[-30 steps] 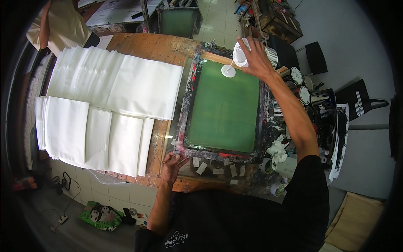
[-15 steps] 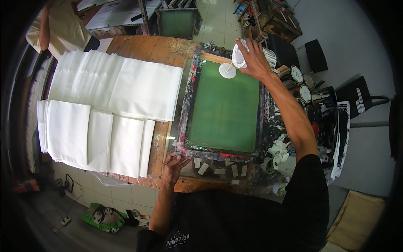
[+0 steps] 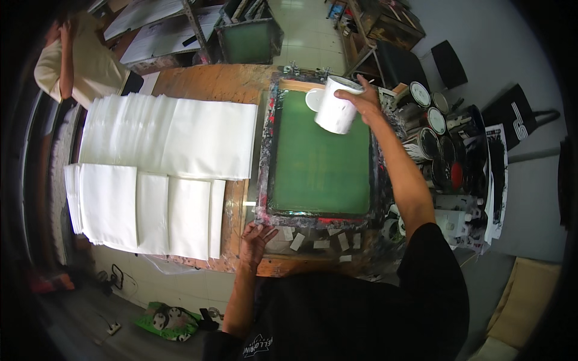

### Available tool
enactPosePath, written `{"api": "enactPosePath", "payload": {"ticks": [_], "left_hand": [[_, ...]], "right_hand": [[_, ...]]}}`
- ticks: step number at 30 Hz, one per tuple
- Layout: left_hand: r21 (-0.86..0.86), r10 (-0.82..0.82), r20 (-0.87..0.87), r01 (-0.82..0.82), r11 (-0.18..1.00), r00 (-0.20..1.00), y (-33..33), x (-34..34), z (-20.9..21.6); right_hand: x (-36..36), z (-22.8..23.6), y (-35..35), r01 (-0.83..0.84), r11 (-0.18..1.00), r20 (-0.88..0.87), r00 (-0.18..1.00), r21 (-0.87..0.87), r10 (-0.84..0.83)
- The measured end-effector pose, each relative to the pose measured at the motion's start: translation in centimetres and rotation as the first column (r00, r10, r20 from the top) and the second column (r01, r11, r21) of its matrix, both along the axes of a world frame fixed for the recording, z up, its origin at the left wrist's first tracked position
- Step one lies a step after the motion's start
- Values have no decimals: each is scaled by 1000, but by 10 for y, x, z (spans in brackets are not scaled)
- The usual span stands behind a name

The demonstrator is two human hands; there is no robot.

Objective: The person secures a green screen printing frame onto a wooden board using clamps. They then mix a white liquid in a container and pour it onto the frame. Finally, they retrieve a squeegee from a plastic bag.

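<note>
My right hand (image 3: pixel 364 101) grips a white can (image 3: pixel 336 108) above the far right part of a screen-printing frame (image 3: pixel 264 180). The can leans slightly, its mouth toward the far side. Partly hidden behind it, a round pool of white ink (image 3: pixel 313 99) lies on the green mesh (image 3: pixel 319 168) near the far edge. My left hand (image 3: pixel 256 242) is at the frame's near left corner, fingers stretched out and apart, the tips at or close to the edge. Whether they bear on the frame I cannot tell.
Stacks of white sheets (image 3: pixel 211 132) cover the table's left side, with more white sheets (image 3: pixel 108 201) nearer me. Ink cans (image 3: pixel 427 141) crowd the right edge. Small pale tape pieces (image 3: pixel 321 244) lie below the frame. Another person (image 3: pixel 84 57) stands at the far left.
The can has swung from tipped over the mesh to nearly upright, and the white stream from it is gone. My left hand stays by the corner. The view has shifted slightly.
</note>
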State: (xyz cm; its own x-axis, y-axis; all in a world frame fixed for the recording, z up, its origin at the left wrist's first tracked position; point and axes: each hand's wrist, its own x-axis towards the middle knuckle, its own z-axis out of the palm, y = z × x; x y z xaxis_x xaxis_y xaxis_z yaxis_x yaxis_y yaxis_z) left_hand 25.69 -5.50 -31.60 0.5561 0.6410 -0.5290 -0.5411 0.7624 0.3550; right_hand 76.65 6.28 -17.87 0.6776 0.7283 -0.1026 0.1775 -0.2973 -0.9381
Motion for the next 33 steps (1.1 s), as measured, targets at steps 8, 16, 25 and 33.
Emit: {"api": "enactPosePath", "payload": {"ticks": [8,16,25,33], "left_hand": [[24,-119,-29,120,993,992,12,-9,-9],[30,-148,-174,155,987,974,16,-5,4],[51,-128,-277,147,988,952,16,1,14],[42,-109,-470,146,988,876,14,24,46]], "right_hand": [[-84,-37,-5,187,709,124,924,680,-362],[-102,21,-159,442,774,462,627,453,-628],[-68,-33,-278,655,653,615,349,380,-708],[-52,-90,-258,678,594,505,364,434,-783]]}}
